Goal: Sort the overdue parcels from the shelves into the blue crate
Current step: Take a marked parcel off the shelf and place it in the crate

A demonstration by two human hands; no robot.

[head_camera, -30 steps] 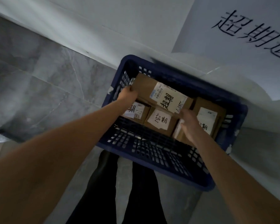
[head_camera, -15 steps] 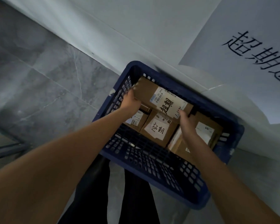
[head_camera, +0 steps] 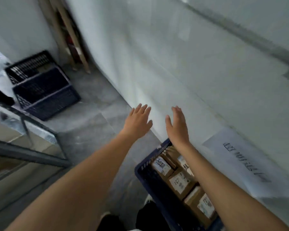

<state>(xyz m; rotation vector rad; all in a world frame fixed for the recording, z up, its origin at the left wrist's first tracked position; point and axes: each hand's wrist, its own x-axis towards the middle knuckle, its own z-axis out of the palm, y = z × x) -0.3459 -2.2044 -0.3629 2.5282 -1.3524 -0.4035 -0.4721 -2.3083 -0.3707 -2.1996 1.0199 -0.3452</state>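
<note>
The blue crate [head_camera: 144, 176] stands on the floor at the lower right, against the white wall. Several brown cardboard parcels [head_camera: 180, 182] with white labels lie packed inside it. My left hand [head_camera: 137, 122] is raised above the floor, to the upper left of the crate, fingers straight and holding nothing. My right hand [head_camera: 178, 126] hovers beside it, above the crate's far corner, also flat and empty. My right forearm crosses over the parcels and hides part of them.
A second dark crate [head_camera: 45, 95] sits on the grey floor at the left, by the wall. A metal shelf frame [head_camera: 40, 159] fills the lower left. A white paper sign [head_camera: 245, 162] hangs on the wall at right. Wooden boards [head_camera: 68, 39] lean in the corner.
Both hands have let go of the top parcel and lifted out of the crate. My view has swung up and left, so the crate now sits at the lower right.
</note>
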